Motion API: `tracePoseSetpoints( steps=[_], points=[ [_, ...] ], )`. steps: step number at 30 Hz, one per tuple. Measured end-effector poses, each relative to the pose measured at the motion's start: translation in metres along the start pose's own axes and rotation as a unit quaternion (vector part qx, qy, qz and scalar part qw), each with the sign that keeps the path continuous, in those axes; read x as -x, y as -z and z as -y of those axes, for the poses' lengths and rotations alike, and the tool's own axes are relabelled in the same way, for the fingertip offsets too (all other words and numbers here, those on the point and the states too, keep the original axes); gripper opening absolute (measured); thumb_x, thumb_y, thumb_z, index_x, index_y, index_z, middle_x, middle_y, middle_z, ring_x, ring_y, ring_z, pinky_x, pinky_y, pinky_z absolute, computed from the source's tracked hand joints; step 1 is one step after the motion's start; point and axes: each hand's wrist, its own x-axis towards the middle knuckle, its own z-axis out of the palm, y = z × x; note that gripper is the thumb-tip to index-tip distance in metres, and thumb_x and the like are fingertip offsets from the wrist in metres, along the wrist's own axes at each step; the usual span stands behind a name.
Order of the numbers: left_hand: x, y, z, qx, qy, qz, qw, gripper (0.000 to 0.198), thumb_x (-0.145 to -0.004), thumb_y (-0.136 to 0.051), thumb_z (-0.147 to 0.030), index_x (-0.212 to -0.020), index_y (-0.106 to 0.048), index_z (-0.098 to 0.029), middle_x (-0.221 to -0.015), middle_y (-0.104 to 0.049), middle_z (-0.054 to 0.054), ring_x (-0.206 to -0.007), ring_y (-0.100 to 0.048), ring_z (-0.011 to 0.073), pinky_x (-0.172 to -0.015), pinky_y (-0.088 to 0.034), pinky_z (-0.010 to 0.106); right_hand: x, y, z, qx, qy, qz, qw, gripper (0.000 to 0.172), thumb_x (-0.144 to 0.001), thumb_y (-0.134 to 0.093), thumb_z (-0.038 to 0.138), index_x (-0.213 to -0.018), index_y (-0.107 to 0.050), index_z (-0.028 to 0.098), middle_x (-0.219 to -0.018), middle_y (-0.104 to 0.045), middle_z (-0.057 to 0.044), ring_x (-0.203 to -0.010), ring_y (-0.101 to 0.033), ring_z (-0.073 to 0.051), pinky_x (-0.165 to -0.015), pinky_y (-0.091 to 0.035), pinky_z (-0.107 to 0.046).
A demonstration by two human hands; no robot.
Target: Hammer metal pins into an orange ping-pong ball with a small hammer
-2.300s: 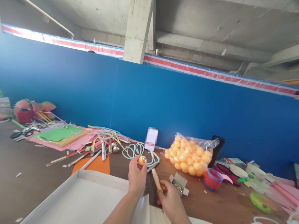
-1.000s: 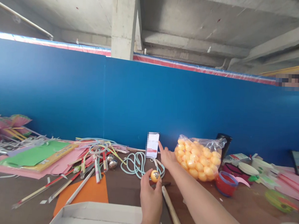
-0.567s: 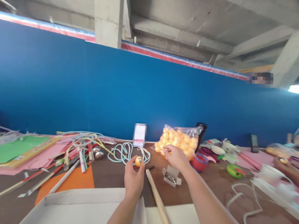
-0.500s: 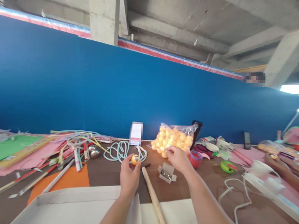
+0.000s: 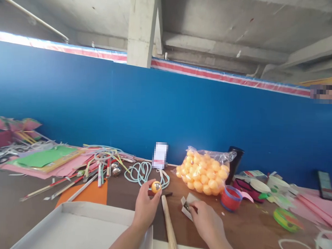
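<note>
My left hand (image 5: 147, 206) pinches an orange ping-pong ball (image 5: 156, 186) between thumb and fingertips, with a shiny silver patch on its upper side. My right hand (image 5: 208, 219) reaches into a small open cardboard box (image 5: 189, 198) of small metal pieces, its fingers closed together. Whether anything is between those fingertips is hidden. Between my hands lies a wooden handle (image 5: 169, 224) with a dark piece (image 5: 167, 194) at its far end, like a hammer. Behind the small box stands a clear plastic bag full of orange ping-pong balls (image 5: 205, 173).
At front left lies a white box lid (image 5: 97, 223). Pale blue tubing (image 5: 138, 174) coils before an upright phone-like card (image 5: 160, 155). Sticks and coloured paper (image 5: 49, 156) pile up at left. Red tape (image 5: 231, 199), a black cylinder (image 5: 235, 161) and a green-yellow tape roll (image 5: 286, 219) stand at right.
My right hand has moved from beside the bag of balls down to the small box. My left hand keeps hold of the ball. The view has turned left.
</note>
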Motion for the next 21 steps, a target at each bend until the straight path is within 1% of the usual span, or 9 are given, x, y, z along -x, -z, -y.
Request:
tracePoseSetpoints(
  steps=[4,8,10,15,20,21],
  points=[
    [0.0016,0.0005,-0.0001,0.003,0.005,0.035,0.999,0.045,-0.065,-0.062,-0.041,-0.104,-0.058,-0.017,-0.096,-0.061,0.008,-0.076,-0.059,0.0170,-0.069,-0.050,0.032,-0.0006,-0.0016,-0.0013,0.033,-0.020,0.030,0.999,0.024,-0.081,-0.041,0.033,-0.074,-0.065,0.031,-0.081,-0.070,-0.003,-0.076,-0.064,-0.023,-0.054,-0.034,-0.027],
    [0.0027,0.0004,-0.0017,0.005,0.015,0.043,0.999,0.045,-0.066,-0.062,-0.039,-0.105,-0.058,-0.017,-0.097,-0.061,0.008,-0.077,-0.059,0.0170,-0.070,-0.049,0.031,-0.0026,-0.0025,-0.0015,0.039,-0.019,0.045,0.998,0.022,-0.079,-0.045,0.037,-0.071,-0.064,0.029,-0.077,-0.070,-0.003,-0.076,-0.064,-0.024,-0.053,-0.033,-0.027],
    [0.0031,-0.0002,-0.0022,0.006,0.021,0.042,0.999,0.044,-0.065,-0.062,-0.039,-0.104,-0.058,-0.018,-0.096,-0.061,0.008,-0.077,-0.059,0.0168,-0.070,-0.049,0.031,-0.0047,-0.0037,-0.0021,0.040,-0.020,0.052,0.998,0.020,-0.078,-0.047,0.035,-0.070,-0.064,0.028,-0.076,-0.070,-0.003,-0.075,-0.064,-0.024,-0.053,-0.033,-0.027],
    [0.0039,-0.0010,-0.0007,0.001,0.015,0.053,0.998,0.041,-0.067,-0.061,-0.036,-0.104,-0.058,-0.018,-0.096,-0.061,0.008,-0.074,-0.058,0.0165,-0.071,-0.049,0.032,-0.0085,-0.0075,-0.0029,0.038,-0.022,0.045,0.998,0.016,-0.078,-0.046,0.032,-0.071,-0.061,0.029,-0.079,-0.069,-0.001,-0.075,-0.063,-0.022,-0.055,-0.033,-0.027],
    [0.0053,-0.0016,-0.0021,-0.006,0.013,0.071,0.997,0.038,-0.070,-0.058,-0.032,-0.105,-0.057,-0.019,-0.098,-0.060,0.007,-0.075,-0.057,0.0160,-0.073,-0.048,0.032,-0.0079,-0.0086,-0.0024,0.032,-0.019,0.042,0.998,0.018,-0.078,-0.043,0.032,-0.072,-0.060,0.031,-0.081,-0.068,0.000,-0.076,-0.063,-0.023,-0.055,-0.034,-0.028],
    [0.0058,-0.0018,-0.0033,-0.006,0.015,0.065,0.998,0.037,-0.069,-0.058,-0.033,-0.104,-0.058,-0.019,-0.098,-0.060,0.007,-0.074,-0.057,0.0162,-0.073,-0.048,0.032,-0.0077,-0.0088,-0.0025,0.027,-0.016,0.045,0.999,0.019,-0.079,-0.042,0.032,-0.072,-0.060,0.032,-0.080,-0.068,0.000,-0.075,-0.063,-0.023,-0.055,-0.034,-0.028]
  ],
)
